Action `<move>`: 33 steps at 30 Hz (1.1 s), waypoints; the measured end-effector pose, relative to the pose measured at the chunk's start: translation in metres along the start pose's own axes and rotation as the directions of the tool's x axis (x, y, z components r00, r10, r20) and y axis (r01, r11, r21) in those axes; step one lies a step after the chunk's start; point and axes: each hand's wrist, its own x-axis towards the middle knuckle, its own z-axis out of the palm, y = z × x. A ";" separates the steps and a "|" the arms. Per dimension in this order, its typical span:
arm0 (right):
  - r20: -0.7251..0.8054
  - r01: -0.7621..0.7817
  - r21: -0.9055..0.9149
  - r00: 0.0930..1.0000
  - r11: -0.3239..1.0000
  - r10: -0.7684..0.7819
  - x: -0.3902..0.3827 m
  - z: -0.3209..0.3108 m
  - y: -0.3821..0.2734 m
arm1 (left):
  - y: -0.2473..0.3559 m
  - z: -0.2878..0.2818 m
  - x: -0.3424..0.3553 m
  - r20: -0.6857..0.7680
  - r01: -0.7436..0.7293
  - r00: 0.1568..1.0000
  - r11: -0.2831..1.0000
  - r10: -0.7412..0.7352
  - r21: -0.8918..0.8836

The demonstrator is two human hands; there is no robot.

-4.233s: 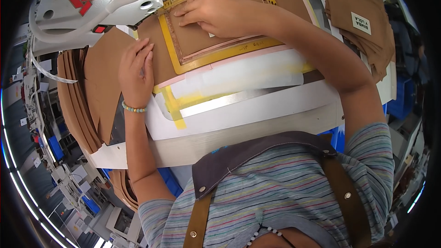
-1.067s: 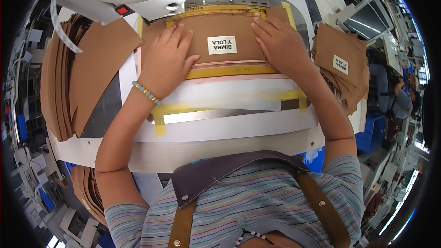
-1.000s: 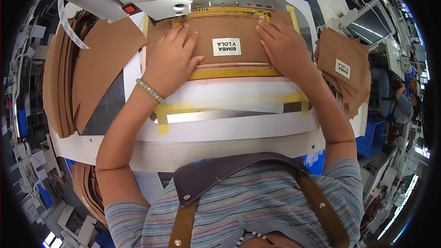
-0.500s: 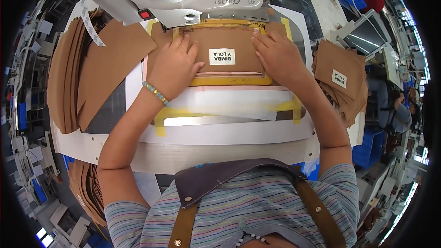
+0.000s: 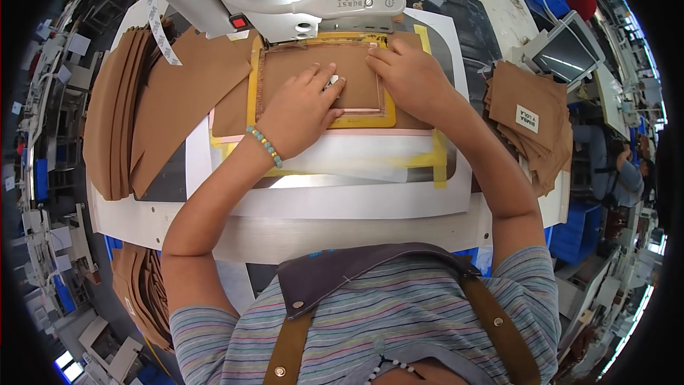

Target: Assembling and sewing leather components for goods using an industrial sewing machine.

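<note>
A brown fabric panel (image 5: 288, 64) lies inside a yellow rectangular frame (image 5: 356, 122) beneath the sewing machine head (image 5: 296, 18). My left hand (image 5: 303, 103) rests flat across the panel, fingers stretched out and slightly apart. Under its fingertips a white label (image 5: 332, 81) is mostly covered. At the frame's right side lies my right hand (image 5: 412, 80), its fingers extended over the upper right corner and inner edge. Neither hand has anything lifted in it. A larger brown piece (image 5: 231, 110) spreads under the frame, over a white sheet (image 5: 370, 203) with yellow tape.
Brown cut pieces (image 5: 117, 114) are stacked at the left, with a loose one (image 5: 189, 93) beside them. A pile of labelled brown panels (image 5: 524, 110) sits at the right, below a small screen (image 5: 566, 53). More brown pieces (image 5: 139, 285) hang low at the left.
The yellow frame, panel and white sheet have slid left under the machine head. My left hand now covers the label, and my right hand has moved left with the frame.
</note>
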 end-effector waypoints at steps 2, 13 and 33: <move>0.032 -0.010 0.001 0.999 1.000 0.009 0.004 0.001 -0.003 | 0.000 0.002 -0.001 -0.020 -0.009 1.000 1.000 0.009 0.013; -0.008 0.048 -0.010 0.999 0.999 -0.048 0.035 0.016 -0.027 | -0.015 -0.001 -0.013 -0.036 0.030 0.999 0.999 -0.031 -0.031; -0.099 0.110 0.082 0.990 0.991 -0.102 0.057 0.025 -0.058 | -0.048 -0.001 -0.029 -0.131 0.100 0.987 0.994 -0.094 0.043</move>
